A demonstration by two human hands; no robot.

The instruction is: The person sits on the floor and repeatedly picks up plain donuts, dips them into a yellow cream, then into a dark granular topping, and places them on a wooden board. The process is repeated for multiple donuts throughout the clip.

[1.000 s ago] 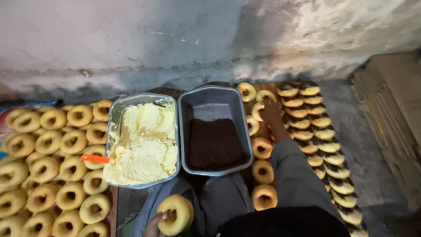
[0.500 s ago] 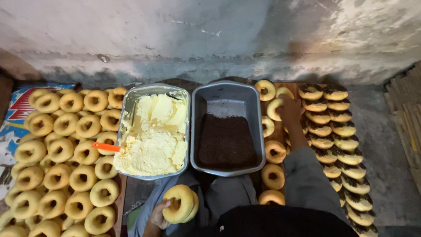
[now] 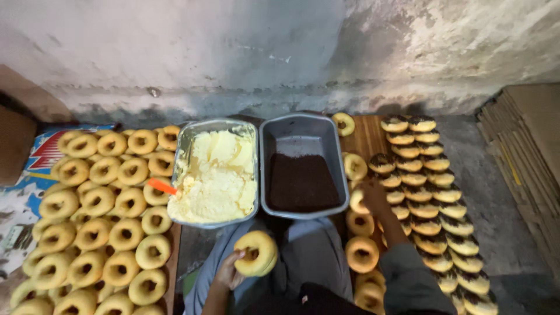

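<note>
My left hand (image 3: 228,272) is low in the head view, left of centre. It grips a plain golden ring doughnut (image 3: 255,253) and holds it on edge above my lap. Just beyond it stand two metal trays side by side. The left tray (image 3: 185,140) holds pale yellow cream with an orange spatula handle (image 3: 161,186) sticking out. The right tray (image 3: 303,129) holds dark chocolate sprinkles. My right hand is out of view. My grey-trousered right leg (image 3: 408,279) stretches towards the doughnuts on the right.
Several plain doughnuts (image 3: 105,204) cover a board on the left. On the right, a wooden board (image 3: 364,135) carries rows of chocolate-topped doughnuts (image 3: 434,198) and a few plain ones (image 3: 361,254). A rough grey wall (image 3: 262,52) runs behind, and flat cardboard (image 3: 531,140) lies far right.
The view has swung left and up, so more of the left doughnut board shows. The doughnut in my left hand has tipped from facing up onto its edge.
</note>
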